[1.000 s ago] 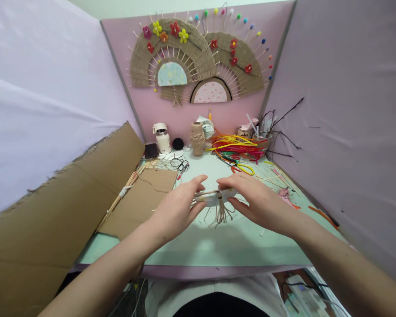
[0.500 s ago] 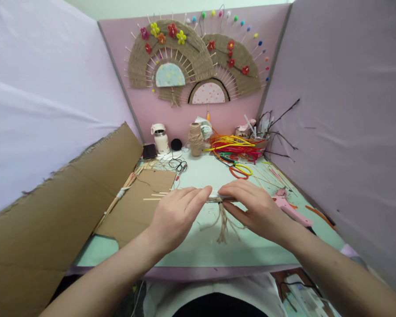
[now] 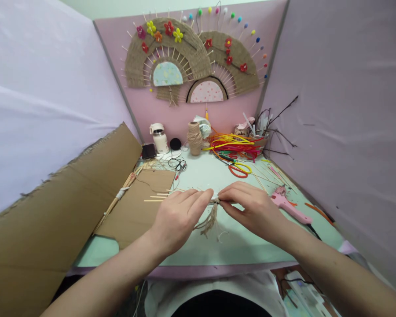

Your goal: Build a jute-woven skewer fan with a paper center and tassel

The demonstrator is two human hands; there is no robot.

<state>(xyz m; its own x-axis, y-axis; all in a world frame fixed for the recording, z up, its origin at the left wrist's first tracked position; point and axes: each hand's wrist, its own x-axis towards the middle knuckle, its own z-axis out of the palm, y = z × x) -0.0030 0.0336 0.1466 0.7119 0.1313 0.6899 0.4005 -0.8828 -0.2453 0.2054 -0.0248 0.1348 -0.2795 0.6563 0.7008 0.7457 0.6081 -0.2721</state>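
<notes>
My left hand is closed over a flat piece held edge-on, mostly hidden behind its fingers. Thin wooden sticks poke out from that piece to the left, above a cardboard sheet. A brown twine tassel hangs between my hands, its loose strands spread below. With thumb and fingers pinched, my right hand grips the tassel's top, where it meets the piece. The fingertips of both hands are close together.
Cardboard lies to the left, beside a bundle of sticks. At the back are a twine spool, pipe cleaners and scissors. A pink glue gun rests on the right. Woven fans hang on the back panel.
The tassel has swung left, and its strands now slant toward my left hand. My right fingers have drawn in at its top. The sticks have shifted slightly.
</notes>
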